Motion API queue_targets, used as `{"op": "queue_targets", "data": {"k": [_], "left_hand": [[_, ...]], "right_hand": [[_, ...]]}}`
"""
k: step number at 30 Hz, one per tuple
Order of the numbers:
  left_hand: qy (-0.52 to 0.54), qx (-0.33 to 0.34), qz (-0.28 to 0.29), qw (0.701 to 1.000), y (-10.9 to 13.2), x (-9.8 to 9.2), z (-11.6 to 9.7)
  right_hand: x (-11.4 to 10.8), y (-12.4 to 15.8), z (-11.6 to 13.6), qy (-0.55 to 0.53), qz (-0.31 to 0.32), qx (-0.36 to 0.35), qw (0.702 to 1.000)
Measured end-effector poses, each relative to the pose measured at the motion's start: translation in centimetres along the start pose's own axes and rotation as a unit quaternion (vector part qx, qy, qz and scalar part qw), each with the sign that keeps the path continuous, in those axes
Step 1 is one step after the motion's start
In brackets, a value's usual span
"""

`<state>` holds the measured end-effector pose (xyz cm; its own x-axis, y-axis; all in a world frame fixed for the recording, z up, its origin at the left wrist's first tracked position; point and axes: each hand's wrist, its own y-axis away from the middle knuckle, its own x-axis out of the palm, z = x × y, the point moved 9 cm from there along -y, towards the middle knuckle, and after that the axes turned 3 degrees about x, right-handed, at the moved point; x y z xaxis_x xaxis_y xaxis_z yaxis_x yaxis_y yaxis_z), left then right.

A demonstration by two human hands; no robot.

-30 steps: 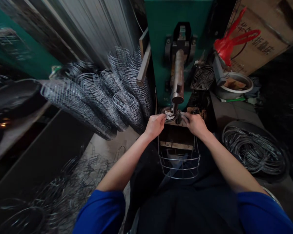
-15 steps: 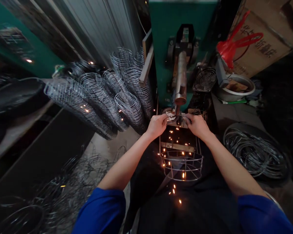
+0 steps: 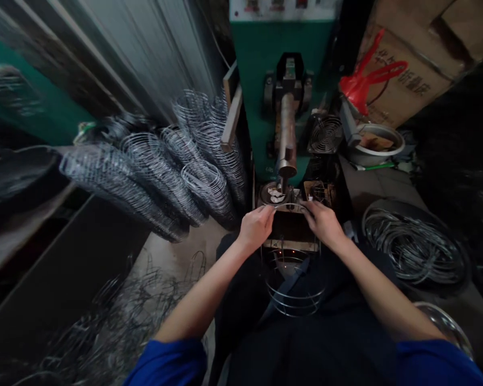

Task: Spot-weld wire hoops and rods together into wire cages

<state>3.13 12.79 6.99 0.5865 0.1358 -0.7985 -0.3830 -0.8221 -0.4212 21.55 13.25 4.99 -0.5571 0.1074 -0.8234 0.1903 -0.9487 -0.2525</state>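
A round wire basket [image 3: 293, 289] hangs between my forearms, its top ring held up to the green spot-welding machine [image 3: 285, 80]. My left hand [image 3: 256, 228] is closed on the left side of the top ring. My right hand [image 3: 322, 221] is closed on its right side. The ring lies just in front of the machine's vertical electrode rod [image 3: 286, 136] and the lower electrode block [image 3: 277, 194]. A few faint sparks glow inside the basket.
Rows of stacked wire frames [image 3: 165, 166] lean at the left. Loose bent wire [image 3: 116, 321] litters the floor below them. A coil of wire rings [image 3: 414, 246] sits at the right, with a small fan [image 3: 325, 134], a bowl [image 3: 376, 145] and a cardboard box [image 3: 410, 59] behind.
The shower of sparks seen half a second ago has died down to a few glows. The basket and both hands have pulled back slightly from the electrode.
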Motion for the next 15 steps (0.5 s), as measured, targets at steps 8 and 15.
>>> {"op": "queue_targets", "data": {"k": [8, 15], "left_hand": [[-0.02, 0.062, -0.055, 0.996, 3.5, 1.0, -2.7], [-0.061, 0.072, -0.054, 0.994, 4.6, 1.2, -4.5]], "right_hand": [[0.2, 6.3, -1.7, 0.022, -0.024, 0.101, 0.994], [-6.1, 15.6, -10.9, -0.016, -0.129, 0.241, 0.962]]}}
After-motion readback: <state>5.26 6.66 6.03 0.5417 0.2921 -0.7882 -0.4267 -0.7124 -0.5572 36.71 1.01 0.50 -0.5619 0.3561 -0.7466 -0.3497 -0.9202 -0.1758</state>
